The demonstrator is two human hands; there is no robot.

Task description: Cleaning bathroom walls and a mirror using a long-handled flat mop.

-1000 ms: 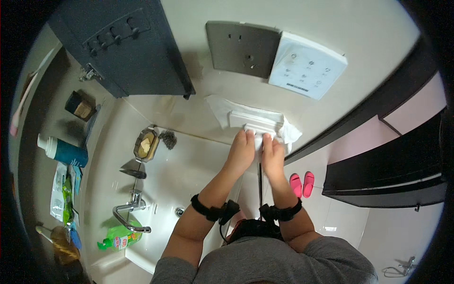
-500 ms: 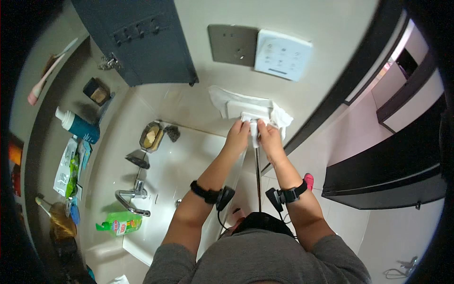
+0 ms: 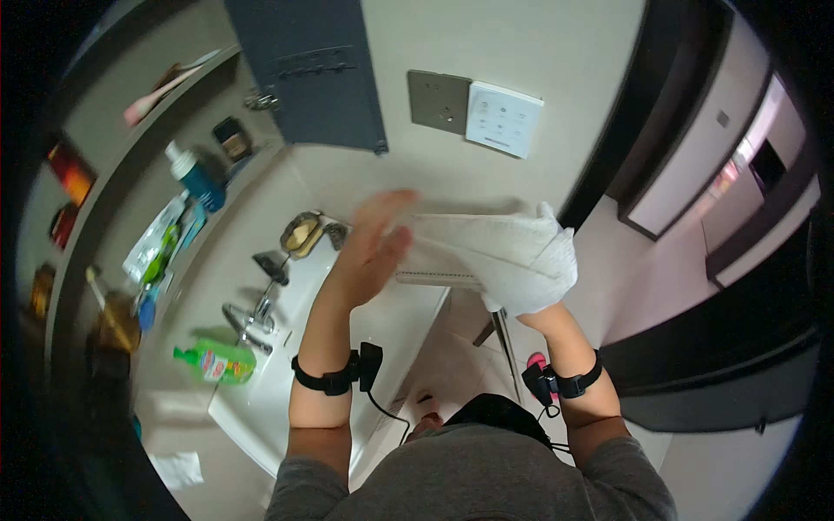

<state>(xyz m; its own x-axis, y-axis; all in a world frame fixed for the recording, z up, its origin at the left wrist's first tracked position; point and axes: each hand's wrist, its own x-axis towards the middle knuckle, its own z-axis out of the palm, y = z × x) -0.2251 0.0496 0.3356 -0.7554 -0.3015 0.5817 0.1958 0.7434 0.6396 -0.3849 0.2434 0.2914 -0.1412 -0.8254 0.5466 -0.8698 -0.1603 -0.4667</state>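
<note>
A flat mop head [image 3: 439,280] is raised in front of me, over the basin's right edge. A white wipe cloth [image 3: 512,256] drapes over it and bunches at the right end. The mop's thin metal pole [image 3: 508,352] runs down toward the floor. My left hand [image 3: 378,252], blurred, is at the left end of the cloth with fingers stretched and thumb apart. Whether it touches the cloth I cannot tell. My right hand [image 3: 540,319] is under the bunched right end; only its wrist side shows, and the fingers are hidden.
The white basin [image 3: 343,382] with its tap [image 3: 252,321] lies left. Beside it stand a green bottle [image 3: 217,360] and a soap dish [image 3: 301,234]. Shelves with a pump bottle [image 3: 198,178] line the left wall. A dark door [image 3: 721,373] is at the right.
The mop head has turned and come up closer, its cloth now facing me. My hands have moved apart, the left to the cloth's left end, the right under its right end. The view has shifted.
</note>
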